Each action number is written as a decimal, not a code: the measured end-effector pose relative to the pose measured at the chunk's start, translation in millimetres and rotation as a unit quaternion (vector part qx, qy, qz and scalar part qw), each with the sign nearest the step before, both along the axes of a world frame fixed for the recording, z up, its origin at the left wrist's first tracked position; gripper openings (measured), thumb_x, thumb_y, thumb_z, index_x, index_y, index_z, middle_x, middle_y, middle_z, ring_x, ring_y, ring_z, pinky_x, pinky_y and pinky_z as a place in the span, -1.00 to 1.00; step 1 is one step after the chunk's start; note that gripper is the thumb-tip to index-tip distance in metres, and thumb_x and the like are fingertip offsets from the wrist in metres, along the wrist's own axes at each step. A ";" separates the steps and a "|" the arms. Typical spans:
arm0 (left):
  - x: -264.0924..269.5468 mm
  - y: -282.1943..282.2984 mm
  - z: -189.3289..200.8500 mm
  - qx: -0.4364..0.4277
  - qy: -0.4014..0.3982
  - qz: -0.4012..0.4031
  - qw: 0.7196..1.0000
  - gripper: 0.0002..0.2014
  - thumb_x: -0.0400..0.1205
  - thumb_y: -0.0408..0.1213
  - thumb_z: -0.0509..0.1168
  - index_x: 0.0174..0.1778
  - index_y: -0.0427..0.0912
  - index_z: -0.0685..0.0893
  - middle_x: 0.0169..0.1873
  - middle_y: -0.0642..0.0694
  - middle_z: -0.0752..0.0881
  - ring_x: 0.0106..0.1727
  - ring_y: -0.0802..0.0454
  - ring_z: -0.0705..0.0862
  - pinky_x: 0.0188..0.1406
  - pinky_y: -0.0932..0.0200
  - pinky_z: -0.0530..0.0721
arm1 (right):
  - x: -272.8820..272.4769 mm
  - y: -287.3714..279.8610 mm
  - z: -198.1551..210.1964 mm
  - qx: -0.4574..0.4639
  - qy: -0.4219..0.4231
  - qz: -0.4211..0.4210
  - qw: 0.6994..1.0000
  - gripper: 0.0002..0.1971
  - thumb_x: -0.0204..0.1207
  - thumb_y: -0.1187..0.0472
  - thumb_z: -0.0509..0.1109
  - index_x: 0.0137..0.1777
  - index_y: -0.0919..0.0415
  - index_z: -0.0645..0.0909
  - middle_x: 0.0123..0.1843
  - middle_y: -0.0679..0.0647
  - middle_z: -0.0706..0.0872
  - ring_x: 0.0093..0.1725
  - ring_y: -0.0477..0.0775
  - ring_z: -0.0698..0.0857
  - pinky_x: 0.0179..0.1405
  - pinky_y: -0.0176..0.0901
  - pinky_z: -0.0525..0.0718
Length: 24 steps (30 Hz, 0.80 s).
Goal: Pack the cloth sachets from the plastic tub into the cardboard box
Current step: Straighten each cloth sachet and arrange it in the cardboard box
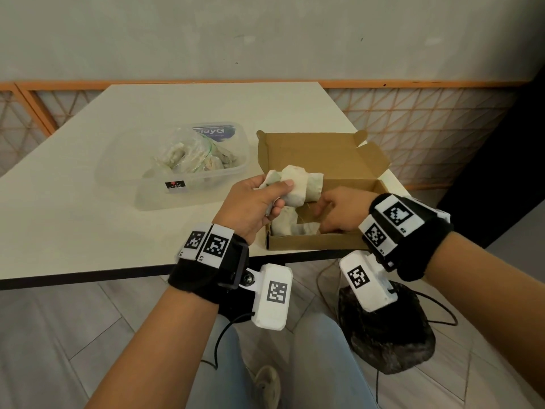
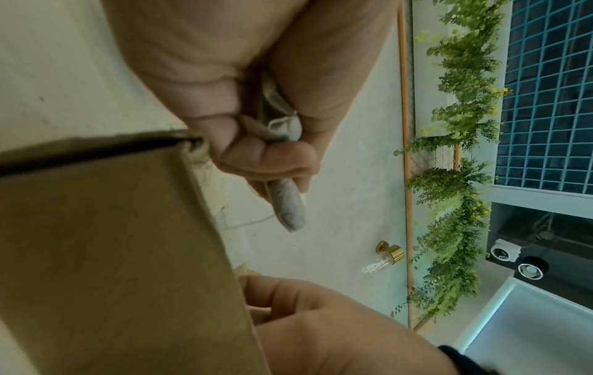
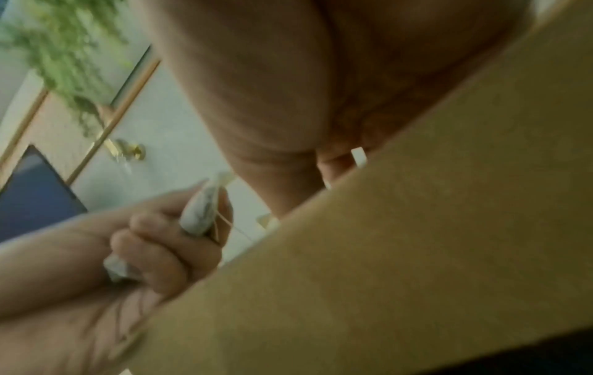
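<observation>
An open cardboard box (image 1: 309,242) sits at the table's near right edge, with cloth sachets (image 1: 290,227) lying in its left end. My left hand (image 1: 280,196) hovers over that end and grips a bunch of pale sachets (image 1: 300,184). In the left wrist view the left hand (image 2: 256,152) has its fingers curled round a grey sachet (image 2: 289,205) beside the box wall (image 2: 112,253). My right hand (image 1: 321,211) reaches into the box, and whether it holds anything is hidden. The clear plastic tub (image 1: 188,187) stands left of the box, with more sachets (image 1: 188,156) inside.
The box lid (image 1: 324,152) stands open at the back. The beige table (image 1: 88,202) ends just in front of the box. A dark bag (image 1: 383,329) and cables lie on the floor below. My knees are under the table edge.
</observation>
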<state>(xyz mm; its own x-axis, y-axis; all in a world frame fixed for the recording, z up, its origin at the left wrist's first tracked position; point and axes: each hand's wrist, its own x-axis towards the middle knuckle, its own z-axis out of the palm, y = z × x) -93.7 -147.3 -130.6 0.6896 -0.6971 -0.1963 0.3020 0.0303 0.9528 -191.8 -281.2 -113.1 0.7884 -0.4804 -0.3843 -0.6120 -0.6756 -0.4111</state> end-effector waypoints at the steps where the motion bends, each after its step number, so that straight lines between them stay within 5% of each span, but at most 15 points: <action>1: -0.1 -0.1 0.2 -0.002 0.001 -0.001 1.000 -0.90 0.57 -0.35 0.42 -0.04 -0.23 0.69 -0.53 0.03 0.57 -0.60 0.26 0.48 -0.60 0.45 0.50 | 0.9 1.5 -0.7 -0.025 0.012 0.008 1.000 -0.70 0.42 0.24 0.47 0.16 0.16 0.63 -0.17 -0.05 0.60 -0.10 -0.01 0.58 -0.18 -0.25 0.57; 4: 0.7 0.3 0.5 -0.002 0.003 -0.001 1.000 -0.87 0.57 -0.34 0.41 0.01 -0.23 0.69 -0.54 0.03 0.57 -0.61 0.26 0.48 -0.60 0.46 0.51 | 3.0 2.6 -2.5 -0.058 0.038 0.027 0.997 -0.77 0.45 0.20 0.43 0.08 0.27 0.68 -0.12 0.07 0.65 -0.10 0.03 0.58 -0.10 -0.19 0.57; 8: 0.4 0.3 0.3 -0.007 0.012 -0.004 1.000 -0.83 0.57 -0.33 0.41 0.06 -0.26 0.68 -0.51 0.01 0.59 -0.61 0.26 0.50 -0.60 0.45 0.52 | 0.0 0.5 4.0 -0.038 0.025 0.036 0.998 -0.91 0.41 0.15 0.48 -0.24 0.13 0.64 -0.25 -0.01 0.67 -0.16 0.00 0.62 -0.16 -0.19 0.58; 14: 2.7 4.4 0.5 -0.023 0.042 -0.005 0.999 -0.92 0.58 -0.34 0.41 -0.05 -0.20 0.67 -0.52 0.02 0.58 -0.62 0.26 0.50 -0.62 0.45 0.53 | -12.9 3.2 53.8 0.029 -0.125 0.055 0.990 -0.91 0.41 0.19 0.50 -0.10 0.10 0.69 -0.21 -0.06 0.74 -0.22 -0.11 0.67 -0.03 -0.25 0.60; 19: 0.0 5.6 -0.3 -0.026 0.021 -0.012 0.999 -0.91 0.60 -0.32 0.37 0.00 -0.20 0.69 -0.43 -0.01 0.59 -0.60 0.27 0.48 -0.61 0.46 0.50 | -3.1 8.5 69.2 0.077 -0.208 0.054 0.973 -0.80 0.38 0.08 0.52 -0.08 0.17 0.77 -0.30 -0.03 0.70 -0.41 -0.22 0.56 -0.30 -0.40 0.53; 24: -2.3 8.5 3.7 -0.024 0.019 -0.013 0.999 -0.69 0.55 -0.01 0.39 -0.06 -0.22 0.69 -0.49 -0.04 0.54 -0.56 0.21 0.50 -0.57 0.41 0.53 | 16.4 0.0 46.7 0.043 -0.231 0.004 0.972 -0.85 0.32 0.04 0.57 -0.21 0.09 0.76 -0.35 -0.05 0.74 -0.27 -0.04 0.68 -0.04 -0.06 0.68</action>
<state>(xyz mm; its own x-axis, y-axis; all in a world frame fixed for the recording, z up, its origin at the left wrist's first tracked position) -96.0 -138.8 -126.9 0.6642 -0.7235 -0.1880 0.3385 0.0669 0.9386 -175.4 -281.2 -66.4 0.8899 -0.4554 -0.0273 -0.3441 -0.6307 -0.6956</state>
